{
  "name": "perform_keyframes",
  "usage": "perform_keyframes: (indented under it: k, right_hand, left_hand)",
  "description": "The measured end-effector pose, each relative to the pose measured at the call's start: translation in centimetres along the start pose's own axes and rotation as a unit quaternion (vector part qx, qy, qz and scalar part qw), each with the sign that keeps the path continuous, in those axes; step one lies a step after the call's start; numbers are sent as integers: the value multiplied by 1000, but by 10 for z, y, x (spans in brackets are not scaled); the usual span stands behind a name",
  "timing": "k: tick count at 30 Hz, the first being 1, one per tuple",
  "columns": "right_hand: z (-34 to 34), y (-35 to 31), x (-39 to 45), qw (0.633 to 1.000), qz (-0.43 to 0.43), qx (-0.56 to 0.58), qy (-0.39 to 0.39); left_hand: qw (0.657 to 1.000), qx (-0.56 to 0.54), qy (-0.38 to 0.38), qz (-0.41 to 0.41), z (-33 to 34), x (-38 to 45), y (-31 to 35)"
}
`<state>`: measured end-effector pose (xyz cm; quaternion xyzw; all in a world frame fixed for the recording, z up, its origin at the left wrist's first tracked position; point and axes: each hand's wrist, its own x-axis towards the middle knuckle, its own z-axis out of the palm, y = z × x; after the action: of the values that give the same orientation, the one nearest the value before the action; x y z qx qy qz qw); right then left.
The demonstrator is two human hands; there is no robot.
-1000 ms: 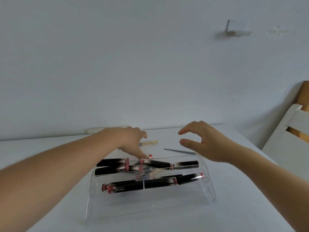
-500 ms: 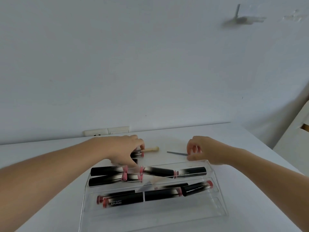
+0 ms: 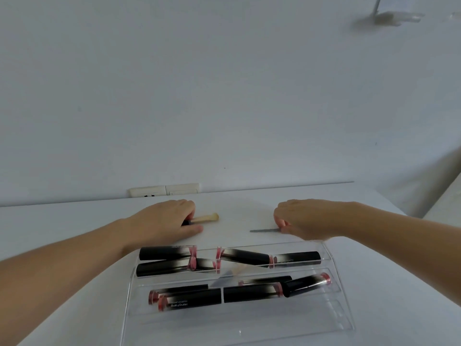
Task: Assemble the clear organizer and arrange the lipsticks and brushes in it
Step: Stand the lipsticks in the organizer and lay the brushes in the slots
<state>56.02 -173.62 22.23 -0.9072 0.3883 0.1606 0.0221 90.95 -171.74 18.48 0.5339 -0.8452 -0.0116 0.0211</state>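
Observation:
A clear stepped organizer (image 3: 344, 318) lies on the white table in front of me. Several black lipsticks with pink ends (image 3: 252, 294) lie sideways in its back two tiers; the front tier holds nothing. Behind it, my left hand (image 3: 164, 222) rests on the table with fingers closed around the dark handle of a brush with a tan head (image 3: 208, 217). My right hand (image 3: 304, 218) pinches the right end of a thin grey brush (image 3: 264, 230) lying flat on the table.
A white wall rises behind the table, with a power outlet (image 3: 164, 189) at its base. A white piece of furniture (image 3: 446, 201) stands at the right edge. A small bracket (image 3: 389, 17) is fixed high on the wall.
Both hands moved from above the organizer's back tier to the table behind it. The left closed on the tan-headed brush, the right closed on the thin grey brush.

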Motion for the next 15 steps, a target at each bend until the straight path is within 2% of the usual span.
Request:
perform_keyframes:
  k: [3,6,9,15]
  right_hand:
    - [-15,-6,4,999,7,34,1]
    - [-26,-21,14,994,-25,101,18]
    - [-30,-40,26,985,-71,158,-23]
    - [-36,-65,47,974,-112,176,-87]
  left_hand:
    - [999,13,30,-11,4,1,3]
    - [997,24,64,-23,7,-1,4]
    - [995,39,92,-24,9,-4,6]
    - [991,39,118,-41,13,-10,-3]
